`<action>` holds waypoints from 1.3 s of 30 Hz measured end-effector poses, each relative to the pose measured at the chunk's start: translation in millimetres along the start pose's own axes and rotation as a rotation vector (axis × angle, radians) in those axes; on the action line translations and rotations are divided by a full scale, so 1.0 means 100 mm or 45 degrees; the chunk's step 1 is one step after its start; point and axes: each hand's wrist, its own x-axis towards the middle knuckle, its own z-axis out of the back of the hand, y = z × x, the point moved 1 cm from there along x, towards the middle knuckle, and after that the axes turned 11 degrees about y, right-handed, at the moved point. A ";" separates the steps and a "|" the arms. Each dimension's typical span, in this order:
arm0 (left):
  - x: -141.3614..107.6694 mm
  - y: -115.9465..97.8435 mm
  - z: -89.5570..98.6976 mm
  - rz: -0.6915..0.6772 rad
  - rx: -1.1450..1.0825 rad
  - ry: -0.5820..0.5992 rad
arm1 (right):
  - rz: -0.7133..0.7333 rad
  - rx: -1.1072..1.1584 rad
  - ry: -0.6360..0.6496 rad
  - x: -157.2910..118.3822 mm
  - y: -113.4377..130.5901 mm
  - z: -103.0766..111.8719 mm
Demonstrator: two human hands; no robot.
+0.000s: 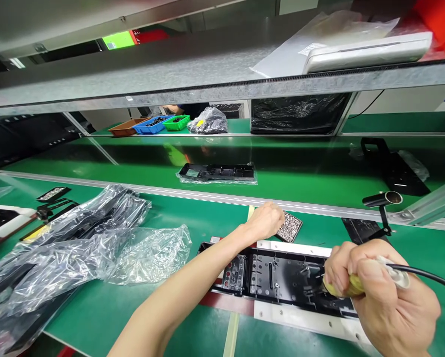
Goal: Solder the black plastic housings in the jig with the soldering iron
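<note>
My left hand [267, 220] reaches across to a small black tray full of screws [290, 227], its fingers closed at the tray's near left edge. Whatever those fingertips pinch is hidden. My right hand [384, 292] is wrapped around a yellowish electric screwdriver [350, 286] with a black cable [426, 271] running off to the right. The screwdriver's tip is out of sight behind the fist, over the right part of a long black plastic housing [289, 277]. This housing lies open side up between white fixture strips [296, 313] on the green bench.
Clear plastic bags [148, 255] with long black parts cover the left of the bench. Another black housing [218, 172] lies on plastic behind the rail. A metal tube holder [383, 199] stands at right. A shelf [207, 94] crosses overhead; coloured bins [151, 125] sit beyond.
</note>
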 end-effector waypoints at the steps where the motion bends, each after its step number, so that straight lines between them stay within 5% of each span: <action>1: -0.08 -0.03 0.06 0.029 -0.053 -0.022 | 0.007 0.000 0.003 0.01 0.01 0.00; 6: -0.62 -0.14 0.21 0.098 -0.278 -0.062 | 0.028 0.030 0.019 0.02 0.00 -0.05; 12: -1.10 -0.17 -0.04 -0.066 -0.402 -0.128 | 0.026 0.029 0.012 0.00 -0.02 -0.08; 21: -1.15 -0.13 -0.20 -0.371 -0.097 -0.091 | 0.037 0.015 0.027 0.01 -0.01 -0.11; 39: -1.36 -0.13 -0.24 -0.461 0.043 -0.188 | 0.073 -0.015 0.016 -0.02 -0.03 -0.09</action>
